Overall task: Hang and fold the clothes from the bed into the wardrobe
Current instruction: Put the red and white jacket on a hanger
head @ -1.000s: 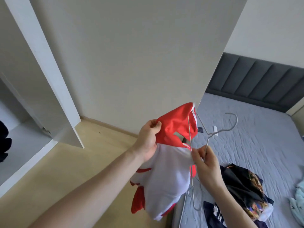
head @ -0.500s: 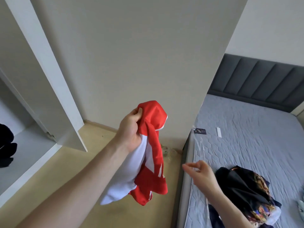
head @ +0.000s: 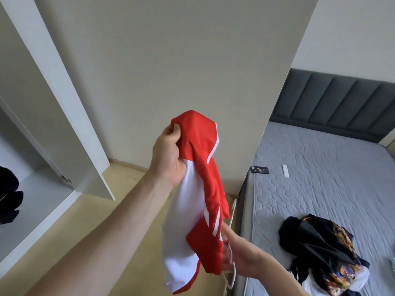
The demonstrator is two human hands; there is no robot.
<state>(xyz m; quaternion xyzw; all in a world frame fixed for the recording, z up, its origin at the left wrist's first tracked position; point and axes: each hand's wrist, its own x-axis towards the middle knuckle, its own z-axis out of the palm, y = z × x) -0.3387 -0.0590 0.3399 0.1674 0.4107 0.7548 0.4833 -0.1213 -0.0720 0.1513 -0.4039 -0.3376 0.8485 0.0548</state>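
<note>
My left hand (head: 168, 159) grips the bunched top of a red and white shirt (head: 198, 201), which hangs in the air beside the bed's corner. My right hand (head: 239, 253) is low, just under the shirt's hem, and holds a thin white wire hanger (head: 232, 214); part of the hanger and some fingers are hidden behind the cloth. A heap of dark patterned clothes (head: 320, 253) lies on the grey mattress (head: 320, 178). The open wardrobe (head: 42, 199) stands at the left.
The white wardrobe door (head: 64, 107) juts out at the left, with dark garments (head: 8, 199) hanging inside. A wide wall panel (head: 171, 71) rises straight ahead. A small dark card (head: 259, 169) and a white strip (head: 285, 170) lie on the mattress near the padded headboard (head: 342, 97).
The hanger came out of the shirt's neck. My left hand swung the bunched shirt left and down, and my right hand dropped, then rose under the hem with the hanger.
</note>
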